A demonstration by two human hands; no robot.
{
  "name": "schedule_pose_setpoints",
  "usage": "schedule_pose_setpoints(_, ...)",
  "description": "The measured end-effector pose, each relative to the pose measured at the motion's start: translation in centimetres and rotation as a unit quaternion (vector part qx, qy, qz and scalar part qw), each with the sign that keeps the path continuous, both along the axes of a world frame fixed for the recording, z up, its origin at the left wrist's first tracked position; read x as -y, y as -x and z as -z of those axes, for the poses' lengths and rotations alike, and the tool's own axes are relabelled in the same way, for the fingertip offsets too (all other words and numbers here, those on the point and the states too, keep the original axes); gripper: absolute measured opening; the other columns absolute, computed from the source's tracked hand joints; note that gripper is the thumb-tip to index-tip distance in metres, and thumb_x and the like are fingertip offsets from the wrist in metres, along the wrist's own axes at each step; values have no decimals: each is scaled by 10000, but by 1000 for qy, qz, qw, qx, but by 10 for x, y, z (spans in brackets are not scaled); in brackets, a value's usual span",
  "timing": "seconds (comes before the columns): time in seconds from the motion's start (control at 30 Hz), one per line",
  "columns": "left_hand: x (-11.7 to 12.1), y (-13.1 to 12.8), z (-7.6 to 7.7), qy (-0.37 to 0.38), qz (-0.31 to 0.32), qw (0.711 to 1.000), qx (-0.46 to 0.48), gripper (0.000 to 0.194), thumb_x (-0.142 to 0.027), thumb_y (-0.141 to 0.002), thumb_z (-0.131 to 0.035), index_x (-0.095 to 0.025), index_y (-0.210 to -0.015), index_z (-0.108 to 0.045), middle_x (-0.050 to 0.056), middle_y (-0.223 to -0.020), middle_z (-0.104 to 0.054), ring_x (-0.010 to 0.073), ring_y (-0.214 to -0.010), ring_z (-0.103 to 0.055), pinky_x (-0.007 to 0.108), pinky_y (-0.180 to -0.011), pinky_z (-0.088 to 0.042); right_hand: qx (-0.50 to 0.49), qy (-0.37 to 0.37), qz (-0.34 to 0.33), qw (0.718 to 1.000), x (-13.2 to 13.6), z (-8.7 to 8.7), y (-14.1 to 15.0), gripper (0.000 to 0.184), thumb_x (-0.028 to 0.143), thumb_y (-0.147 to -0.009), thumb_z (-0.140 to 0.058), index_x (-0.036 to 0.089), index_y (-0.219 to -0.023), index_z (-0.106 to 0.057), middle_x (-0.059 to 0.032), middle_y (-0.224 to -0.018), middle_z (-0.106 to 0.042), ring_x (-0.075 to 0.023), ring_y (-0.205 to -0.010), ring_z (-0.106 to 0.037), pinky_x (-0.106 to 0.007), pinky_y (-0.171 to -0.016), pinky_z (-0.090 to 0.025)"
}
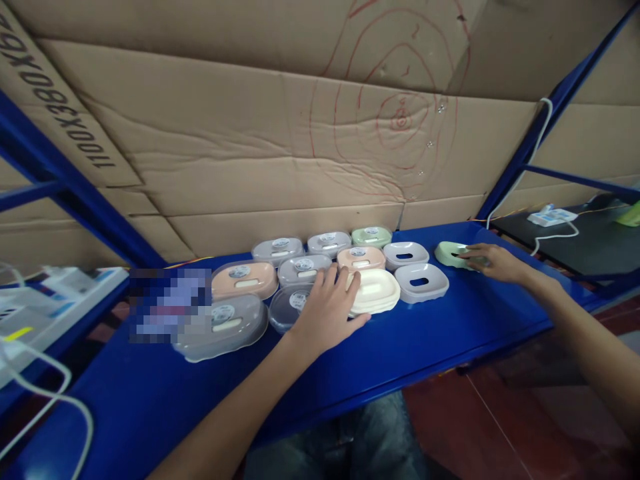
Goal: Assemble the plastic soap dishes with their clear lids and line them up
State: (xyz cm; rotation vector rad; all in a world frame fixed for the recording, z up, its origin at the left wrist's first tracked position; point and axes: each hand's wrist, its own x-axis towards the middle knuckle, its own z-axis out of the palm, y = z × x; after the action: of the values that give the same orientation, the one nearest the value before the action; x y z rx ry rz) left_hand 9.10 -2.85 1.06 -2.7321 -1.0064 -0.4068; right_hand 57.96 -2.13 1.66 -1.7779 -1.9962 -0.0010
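Several plastic soap boxes stand in rows on a blue shelf [440,333]. My left hand [327,310] lies flat with spread fingers on a stack of cream soap trays [377,290], beside a dark lidded box [287,307]. My right hand [493,261] reaches far right and grips a pale green soap tray [450,253] at its near edge. Lidded boxes in peach [244,280], grey [303,269] and green [371,235] sit behind. Two open grey trays [420,281] stand between my hands.
Cardboard sheets [260,133] line the back of the shelf behind blue uprights [70,193]. A large grey lidded box [225,327] sits at front left. White power strips lie at the left [55,300] and far right [553,216], with white cables.
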Motion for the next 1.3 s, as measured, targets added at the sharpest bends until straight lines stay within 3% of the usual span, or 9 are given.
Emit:
schedule_pose_setpoints(0.2, 1, 0, -1, 1, -3, 1000, 9, 707, -532, -1017, -678, -79, -1546, -563, 278, -1535, -592, 496, -1432, -504, 657, -1197, -393, 48, 73, 4, 996, -4, 1, -1, 347, 88, -717, -618, 251, -934, -834, -143, -1145, -854, -341, -1047, -777, -437, -989, -565)
schedule_pose_setpoints(0.4, 3, 0, -1, 1, -11, 1000, -13, 696, -533, -1037, -637, -64, -1547, -572, 290, -1517, -606, 507, -1408, -524, 682, -1209, -377, 58, 110, -18, 992, 13, 5, 13, 452, 98, -713, -613, 238, -1097, -807, -152, -1218, -840, -376, -1095, -792, -463, -1001, -574)
schedule_pose_setpoints(0.7, 2, 1, 2, -11, -9, 1000, 7, 645, -529, -1020, -665, -115, -1510, -596, 253, -1473, -639, 484, -1394, -535, 666, -1211, -374, 45, 78, -25, 996, 34, 11, 23, 324, 195, -687, -691, 299, -986, -757, -140, -1140, -842, -424, -1065, -781, -529, -991, -598)
schedule_pose_setpoints(0.9, 2, 2, 1, -18, -6, 1000, -4, 634, -531, -1039, -631, -97, -1502, -601, 270, -1478, -635, 482, -1379, -540, 671, -1202, -373, 92, 97, -32, 990, 45, 13, 27, 341, 266, -807, -637, 245, -1128, -748, -168, -1244, -817, -403, -1170, -777, -537, -1065, -594)
schedule_pose_setpoints(1.1, 3, 3, 0, -3, -4, 1000, -14, 654, -532, -1060, -602, -71, -1524, -588, 279, -1520, -615, 482, -1385, -546, 677, -1217, -365, 109, 94, -32, 989, 48, 15, 29, 378, 282, -828, -644, 232, -1183, -766, -175, -1263, -816, -401, -1210, -776, -534, -1084, -603)
schedule_pose_setpoints(1.3, 4, 3, 1, -3, -3, 1000, -1, 683, -541, -1039, -643, -75, -1535, -579, 276, -1488, -638, 479, -1375, -558, 689, -1225, -353, 126, 54, -32, 990, 42, 0, 40, 442, 251, -844, -658, 236, -1272, -768, -170, -1337, -797, -409, -1273, -748, -544, -1130, -579)
